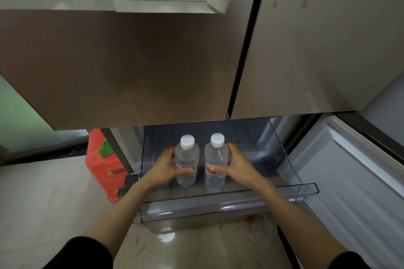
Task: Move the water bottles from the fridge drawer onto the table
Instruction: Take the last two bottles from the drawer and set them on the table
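bottles (187, 160); red labels; hands (167, 167) gripping

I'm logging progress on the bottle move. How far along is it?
Done: the fridge drawer is pulled open. In hand: the left hand grips the left bottle, the right hand the right bottle, both upright inside. Left: lifting both out to the table, which isn't in view.

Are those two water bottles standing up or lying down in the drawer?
Upright: both the left bottle and right bottle stand in the drawer, white caps on top.
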A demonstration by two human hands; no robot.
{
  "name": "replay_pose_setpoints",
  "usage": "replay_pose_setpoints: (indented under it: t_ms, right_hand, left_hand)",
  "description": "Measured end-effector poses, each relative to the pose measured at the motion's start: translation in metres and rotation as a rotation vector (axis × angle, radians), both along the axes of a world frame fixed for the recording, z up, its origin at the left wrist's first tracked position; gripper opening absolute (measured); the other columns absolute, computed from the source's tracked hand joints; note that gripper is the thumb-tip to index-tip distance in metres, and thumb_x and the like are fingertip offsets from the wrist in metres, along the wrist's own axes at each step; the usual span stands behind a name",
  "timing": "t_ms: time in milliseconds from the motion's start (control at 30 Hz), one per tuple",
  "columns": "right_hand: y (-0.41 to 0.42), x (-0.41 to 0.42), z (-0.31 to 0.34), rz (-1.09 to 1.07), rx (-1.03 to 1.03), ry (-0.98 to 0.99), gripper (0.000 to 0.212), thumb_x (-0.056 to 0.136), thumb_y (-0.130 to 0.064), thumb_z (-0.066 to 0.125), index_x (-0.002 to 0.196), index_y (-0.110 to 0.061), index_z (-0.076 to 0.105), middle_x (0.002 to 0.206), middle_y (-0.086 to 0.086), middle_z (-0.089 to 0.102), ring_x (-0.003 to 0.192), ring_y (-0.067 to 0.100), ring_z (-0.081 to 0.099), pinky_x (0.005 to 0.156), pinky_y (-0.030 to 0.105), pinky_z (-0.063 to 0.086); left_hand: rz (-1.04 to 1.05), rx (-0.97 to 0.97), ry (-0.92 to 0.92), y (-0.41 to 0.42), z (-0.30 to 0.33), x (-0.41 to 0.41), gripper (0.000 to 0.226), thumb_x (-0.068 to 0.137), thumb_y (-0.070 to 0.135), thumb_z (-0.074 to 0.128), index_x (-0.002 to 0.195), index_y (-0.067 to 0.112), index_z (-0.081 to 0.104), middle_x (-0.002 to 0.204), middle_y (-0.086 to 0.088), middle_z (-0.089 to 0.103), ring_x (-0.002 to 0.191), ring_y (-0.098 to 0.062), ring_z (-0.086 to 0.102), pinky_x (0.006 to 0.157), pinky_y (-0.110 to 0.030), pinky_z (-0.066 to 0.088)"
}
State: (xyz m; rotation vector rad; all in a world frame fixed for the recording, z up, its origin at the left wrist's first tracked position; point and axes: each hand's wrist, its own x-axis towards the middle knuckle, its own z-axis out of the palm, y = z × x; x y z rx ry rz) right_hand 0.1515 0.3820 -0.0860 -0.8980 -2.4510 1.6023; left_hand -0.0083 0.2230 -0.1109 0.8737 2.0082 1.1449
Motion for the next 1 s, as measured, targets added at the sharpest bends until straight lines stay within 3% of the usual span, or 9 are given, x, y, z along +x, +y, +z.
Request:
replay_pose_setpoints:
  t_ms: [100,233,400,500,567,767,867,933,1000]
  right_hand:
    - [-0.002,-0.003,-0.001,-0.04,0.007,0.027,0.065,0.066,-0.027,0.082,0.116,-0.03,0.04,0.11,-0.012,0.053,0.106,0.009,0.053,0.089,0.027,0.044]
    - [-0.005,0.003,0.001,-0.041,0.038,0.057,0.062,0.067,-0.023,0.082,0.114,-0.028,0.041,0.11,-0.011,0.052,0.108,0.01,0.052,0.088,0.024,0.042]
    - [-0.012,0.011,0.016,-0.039,0.146,0.126,0.067,0.065,-0.025,0.083,0.117,-0.031,0.041,0.117,-0.009,0.053,0.109,0.011,0.052,0.094,0.034,0.046]
    - [-0.021,0.019,0.034,-0.04,0.241,0.192,0.069,0.064,-0.029,0.084,0.118,-0.034,0.041,0.119,-0.01,0.053,0.109,0.01,0.053,0.093,0.033,0.047]
    - [-0.027,0.026,0.05,-0.071,0.25,0.266,0.068,0.065,-0.028,0.083,0.118,-0.034,0.041,0.118,-0.011,0.053,0.109,0.009,0.053,0.093,0.03,0.046]
    - [-0.046,0.041,0.111,-0.063,0.182,0.482,0.065,0.067,-0.03,0.079,0.119,-0.035,0.04,0.118,-0.012,0.053,0.11,0.01,0.053,0.091,0.028,0.046]
    - [-0.059,0.048,0.133,-0.037,0.086,0.585,0.064,0.063,-0.042,0.072,0.12,-0.028,0.046,0.117,-0.003,0.059,0.107,0.012,0.058,0.088,0.03,0.05]
    - [-0.068,0.054,0.14,-0.008,0.012,0.627,0.061,0.062,-0.043,0.068,0.117,-0.025,0.049,0.111,-0.003,0.062,0.102,0.012,0.061,0.082,0.027,0.054]
    - [-0.079,0.063,0.141,0.055,-0.027,0.623,0.057,0.062,-0.043,0.067,0.113,-0.025,0.052,0.106,-0.005,0.064,0.097,0.009,0.063,0.078,0.025,0.056]
  left_hand:
    - [0.071,0.017,0.097,-0.003,0.0,0.006,0.062,0.062,0.023,0.084,0.111,0.022,0.046,0.111,0.003,0.057,0.103,-0.013,0.057,0.091,-0.03,0.046]
    - [0.074,0.03,0.156,-0.014,0.005,0.007,0.065,0.059,0.029,0.085,0.111,0.024,0.046,0.114,-0.001,0.057,0.103,-0.014,0.058,0.093,-0.034,0.049]
    - [0.111,0.101,0.288,-0.026,0.028,0.016,0.064,0.061,0.03,0.084,0.114,0.019,0.05,0.111,0.002,0.056,0.098,-0.01,0.056,0.078,-0.011,0.041]
    - [0.168,0.204,0.308,-0.034,0.047,0.027,0.065,0.061,0.028,0.085,0.114,0.026,0.048,0.112,0.003,0.056,0.1,-0.009,0.056,0.081,-0.012,0.042]
    - [0.2,0.266,0.325,-0.041,0.064,0.035,0.064,0.061,0.029,0.084,0.113,0.03,0.047,0.111,0.007,0.056,0.099,-0.004,0.056,0.083,-0.016,0.044]
    - [0.3,0.445,0.32,-0.063,0.121,0.072,0.055,0.063,0.034,0.078,0.109,0.033,0.047,0.104,0.022,0.056,0.094,0.016,0.055,0.071,-0.002,0.045]
    - [0.375,0.508,0.301,-0.075,0.143,0.091,0.051,0.065,0.04,0.072,0.109,0.027,0.05,0.103,0.016,0.06,0.092,0.009,0.06,0.069,-0.007,0.049]
    - [0.442,0.536,0.264,-0.087,0.152,0.106,0.055,0.063,0.047,0.068,0.111,0.024,0.052,0.105,0.01,0.063,0.093,-0.001,0.063,0.072,-0.015,0.052]
    - [0.546,0.551,0.234,-0.103,0.15,0.126,0.055,0.061,0.049,0.066,0.109,0.022,0.055,0.104,0.006,0.065,0.09,-0.005,0.065,0.07,-0.015,0.053]
